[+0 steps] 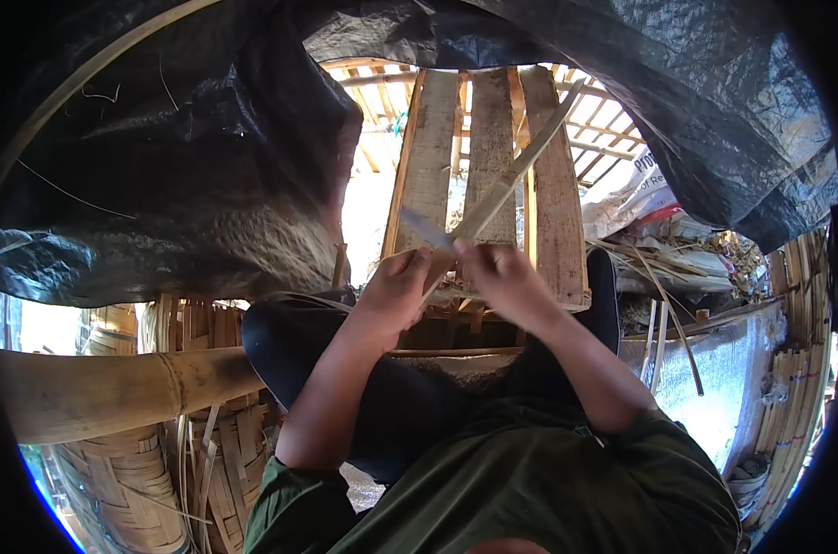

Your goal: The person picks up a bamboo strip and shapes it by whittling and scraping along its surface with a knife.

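Note:
A long bamboo strip (502, 189) slants from between my hands up to the right, over a wooden plank bench (488, 120). My left hand (396, 294) is closed around the strip's lower part. Just to the right, my right hand (504, 280) is closed on a knife, its handle hidden in the fingers. The knife's blade (424, 227), blurred, points up and left and crosses the strip near my fingertips.
Black plastic sheeting (207, 148) hangs at left and top right. A thick bamboo pole (124, 395) runs across the left, above woven bamboo baskets (119, 480). Loose strips (682, 337) and a white sack (627, 194) lie at right.

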`<action>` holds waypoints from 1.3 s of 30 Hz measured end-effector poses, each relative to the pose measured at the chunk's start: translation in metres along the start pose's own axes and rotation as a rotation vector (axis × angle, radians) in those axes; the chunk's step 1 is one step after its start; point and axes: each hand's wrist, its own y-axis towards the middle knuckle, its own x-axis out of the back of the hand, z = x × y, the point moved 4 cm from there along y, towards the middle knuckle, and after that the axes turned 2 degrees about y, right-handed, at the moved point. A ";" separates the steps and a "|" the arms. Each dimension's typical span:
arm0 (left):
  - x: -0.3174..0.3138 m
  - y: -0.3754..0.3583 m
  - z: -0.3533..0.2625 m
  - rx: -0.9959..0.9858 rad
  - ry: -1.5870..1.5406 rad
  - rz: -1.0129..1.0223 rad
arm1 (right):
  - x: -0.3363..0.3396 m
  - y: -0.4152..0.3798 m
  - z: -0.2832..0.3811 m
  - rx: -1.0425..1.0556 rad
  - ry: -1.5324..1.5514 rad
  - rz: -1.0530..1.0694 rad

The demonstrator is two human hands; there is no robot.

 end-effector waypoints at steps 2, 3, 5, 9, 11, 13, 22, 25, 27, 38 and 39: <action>-0.003 0.003 0.003 -0.010 0.034 0.037 | 0.027 0.013 -0.008 -0.322 0.125 -0.129; -0.005 0.001 0.001 -0.010 0.031 0.033 | 0.032 0.017 -0.012 -0.255 0.064 -0.209; -0.009 -0.003 -0.004 0.040 -0.054 0.006 | 0.006 -0.002 -0.002 -0.046 0.087 -0.176; -0.001 0.002 0.004 0.002 -0.073 -0.029 | 0.010 0.003 -0.008 -0.110 0.131 -0.136; -0.005 -0.001 0.005 -0.017 -0.111 0.044 | 0.028 0.010 -0.010 -0.278 0.134 -0.167; -0.006 -0.001 0.000 -0.036 -0.146 0.109 | -0.003 -0.008 -0.003 -0.057 0.148 -0.172; -0.011 -0.003 -0.003 0.066 -0.218 0.043 | -0.019 -0.027 0.010 0.214 0.161 -0.118; -0.010 0.003 0.003 0.060 -0.190 0.047 | 0.001 -0.009 0.004 -0.002 0.198 -0.075; -0.013 0.005 0.002 0.081 -0.295 0.115 | 0.009 -0.016 0.012 -0.180 0.270 -0.143; -0.012 0.007 0.003 0.142 -0.135 0.085 | 0.000 -0.021 0.009 0.070 0.248 -0.085; -0.011 0.008 0.004 0.151 -0.147 0.139 | 0.005 -0.013 0.002 -0.026 0.208 -0.151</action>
